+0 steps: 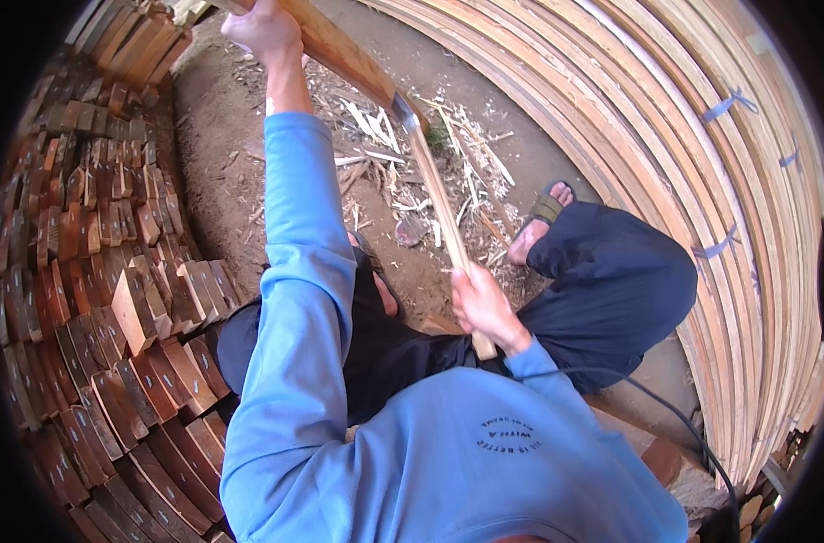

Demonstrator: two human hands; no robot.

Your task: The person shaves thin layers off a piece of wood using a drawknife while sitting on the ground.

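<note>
My left hand (263, 29) is raised at the top of the view, closed around a thick length of light brown wood (340, 52) that slants down to the right. My right hand (484, 308) grips the lower end of a slim wooden handle (439, 195). It belongs to a hatchet whose grey metal head (407, 113) meets the lower end of the held wood. I am seated, with blue sleeves and dark trousers, and my sandalled foot (543, 217) rests on the dirt.
Several short reddish wooden blocks (113, 299) are stacked in rows on the left. A tall stack of long pale slats (701, 181) runs along the right. Wood chips and splinters (412, 172) litter the dirt ground (222, 136). A black cable (665, 412) trails at lower right.
</note>
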